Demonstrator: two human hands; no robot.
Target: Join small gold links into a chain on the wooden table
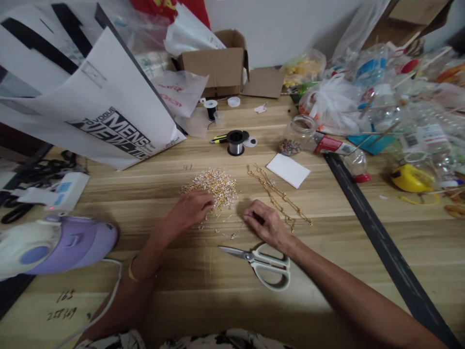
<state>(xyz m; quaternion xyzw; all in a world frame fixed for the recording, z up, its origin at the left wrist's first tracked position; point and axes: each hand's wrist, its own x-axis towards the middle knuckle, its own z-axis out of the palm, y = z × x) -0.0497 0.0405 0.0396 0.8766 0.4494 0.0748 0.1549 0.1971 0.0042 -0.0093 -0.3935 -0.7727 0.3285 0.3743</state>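
A loose pile of small gold and clear beads [218, 184] lies on the wooden table. My left hand [194, 208] rests at the pile's near left edge with its fingers curled together; what they pinch, if anything, is too small to make out. A thin silver chain [231, 236] with small stones sags along the table below the pile. Its right end reaches the closed fingertips of my right hand [265, 223]. Gold chains [278, 196] lie just beyond that hand. Scissors [261, 264] with pale handles lie under its wrist, blades pointing left.
Beyond the pile are a wire spool [236, 143], a white card [288, 169] and a jar of beads [296, 135]. A paper bag [119, 106] and a purple-and-white appliance [69, 245] stand left. Plastic bottles and bags crowd the right; a yellow tape measure [412, 178] lies there.
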